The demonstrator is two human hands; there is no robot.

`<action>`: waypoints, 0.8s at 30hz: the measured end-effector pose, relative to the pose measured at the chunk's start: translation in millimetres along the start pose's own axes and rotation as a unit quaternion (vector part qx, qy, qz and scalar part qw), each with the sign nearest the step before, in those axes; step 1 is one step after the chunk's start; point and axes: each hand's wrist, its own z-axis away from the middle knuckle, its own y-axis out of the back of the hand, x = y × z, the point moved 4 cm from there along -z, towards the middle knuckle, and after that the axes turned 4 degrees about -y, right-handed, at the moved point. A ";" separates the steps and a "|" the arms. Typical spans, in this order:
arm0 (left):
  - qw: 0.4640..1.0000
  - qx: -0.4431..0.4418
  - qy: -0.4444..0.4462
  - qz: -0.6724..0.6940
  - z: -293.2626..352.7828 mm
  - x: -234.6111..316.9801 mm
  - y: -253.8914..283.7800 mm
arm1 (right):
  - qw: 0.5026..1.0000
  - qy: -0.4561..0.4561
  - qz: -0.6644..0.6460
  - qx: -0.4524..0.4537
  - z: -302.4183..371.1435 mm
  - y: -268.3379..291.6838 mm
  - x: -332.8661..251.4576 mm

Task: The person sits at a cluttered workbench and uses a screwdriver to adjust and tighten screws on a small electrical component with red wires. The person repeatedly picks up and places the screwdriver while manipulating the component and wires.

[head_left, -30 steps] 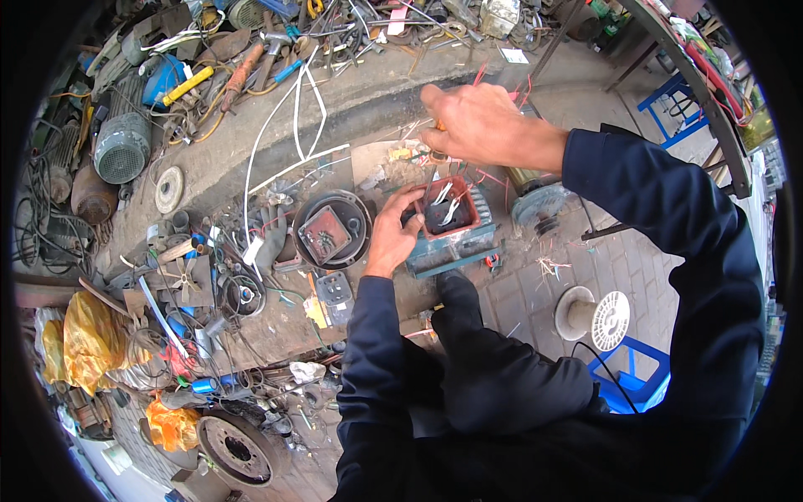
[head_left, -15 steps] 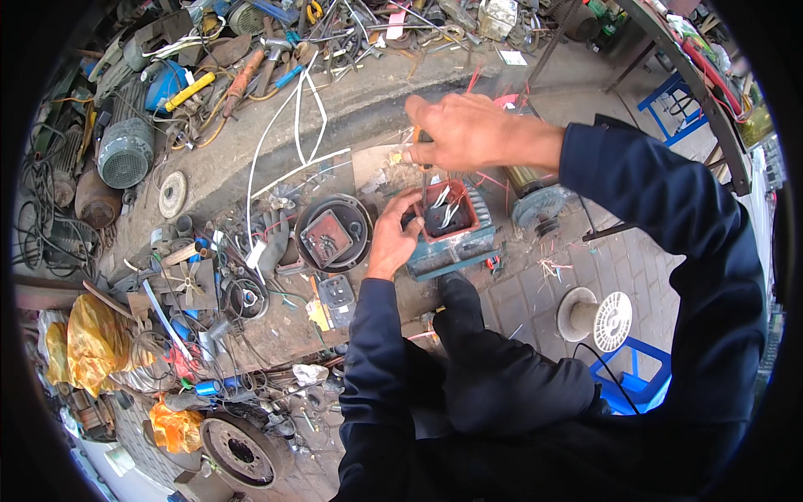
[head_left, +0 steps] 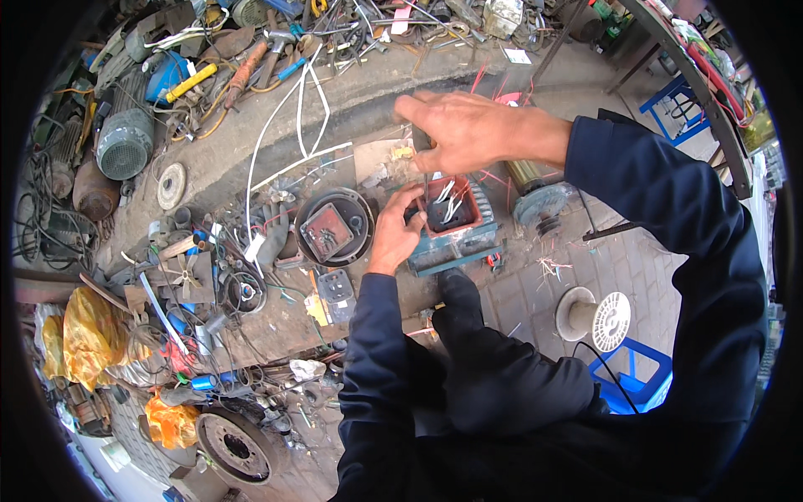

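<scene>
My right hand [head_left: 477, 130] is above the red-rimmed terminal box [head_left: 478, 201] of a blue-green electric motor [head_left: 447, 258], its fingers closed around the handle of a screwdriver [head_left: 427, 182]. Most of that handle is hidden by the fingers, and the shaft runs down to the box's left edge. My left hand [head_left: 393, 234] is against the left side of the box, thumb and forefinger bent together near the screwdriver's lower end. What they pinch there is hidden. White wires [head_left: 452, 201] stick up inside the box.
Left of the motor, a round black housing [head_left: 365, 224] holds a reddish square cover [head_left: 328, 231]. A dark plate [head_left: 337, 286] lies near my left sleeve. Tools and scrap [head_left: 242, 75] crowd the far ledge. A white spool [head_left: 612, 322] and a blue stool [head_left: 648, 368] stand at right.
My right hand has turned slightly around the screwdriver, its fingers now hiding more of the handle. My left hand stays at the box, and the view has shifted a little.
</scene>
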 end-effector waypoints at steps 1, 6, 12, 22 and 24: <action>1.000 -0.002 0.011 0.011 0.6 -2.2 -0.7 | 0.999 0.042 -0.028 0.017 0.3 -3.5 -2.0; 1.000 0.005 -0.005 0.003 -0.9 0.0 2.1 | 0.998 -0.040 0.020 0.052 -1.2 -9.3 2.1; 1.000 0.004 0.002 0.010 0.7 0.9 -0.1 | 0.996 -0.042 0.036 -0.067 -4.6 1.7 -2.3; 1.000 0.006 0.006 0.011 0.5 1.0 -0.3 | 0.989 -0.124 0.000 -0.083 -13.6 8.8 7.1; 1.000 0.002 0.005 0.002 2.8 1.6 -1.4 | 0.991 -0.114 -0.020 -0.065 -7.2 9.6 9.8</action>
